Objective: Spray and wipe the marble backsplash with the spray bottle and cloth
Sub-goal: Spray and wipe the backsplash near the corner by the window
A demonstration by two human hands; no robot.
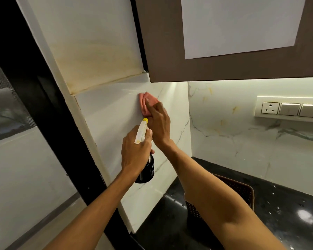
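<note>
Mid-job at the kitchen corner: a person works the marble backsplash at frame centre, both hands busy. The right hand presses a pink cloth flat to the stone just below the wall cabinet, index finger laid straight over it, the other fingers bent onto the fabric. The left hand, just below and touching the right wrist area, is wrapped round the neck of the spray bottle.

Progress, by the look of it: wiping is under way near the top of the side panel, w/ a faint shiny streak beside the cloth. The lower part of that panel and the rear wall at right, incl. the stretch round the switch plate, probably remain; can't tell if they've been sprayed.

Bottle: long axis roughly vertical in frame, leaning right at the top; dark base toward the black table, yellow nozzle tip pointing up at the cloth and marble.
</note>
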